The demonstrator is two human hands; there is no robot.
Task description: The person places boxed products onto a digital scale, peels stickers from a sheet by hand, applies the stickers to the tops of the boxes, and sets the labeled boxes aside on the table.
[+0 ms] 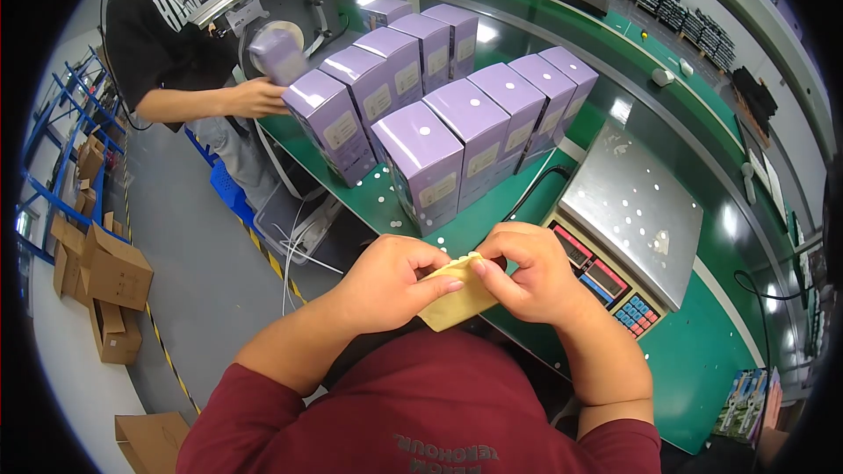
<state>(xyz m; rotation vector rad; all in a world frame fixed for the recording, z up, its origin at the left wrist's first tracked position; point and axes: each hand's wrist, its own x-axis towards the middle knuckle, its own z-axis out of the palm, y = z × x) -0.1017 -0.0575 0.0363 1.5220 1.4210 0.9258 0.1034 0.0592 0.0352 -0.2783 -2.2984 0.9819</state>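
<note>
In front of my chest, my left hand (386, 285) and my right hand (540, 281) pinch the upper edge of a yellow sheet (457, 303) between thumbs and fingers. Small pale rounded bits show along that edge; my fingers partly cover it. Just beyond my hands, purple boxes (420, 167) stand upright in rows on the green table (373, 197). White round dots sit on the tops of the nearer row. To the right of my right hand is a weighing scale (632, 202) with a metal plate and a keypad.
At the upper left, a co-worker's hand (259, 98) touches a box in the farther row, beside a machine (272, 0). White dots lie scattered over the table and scale. A black cable (536, 189) runs beside the scale. Cardboard boxes (114, 268) stand on the left floor.
</note>
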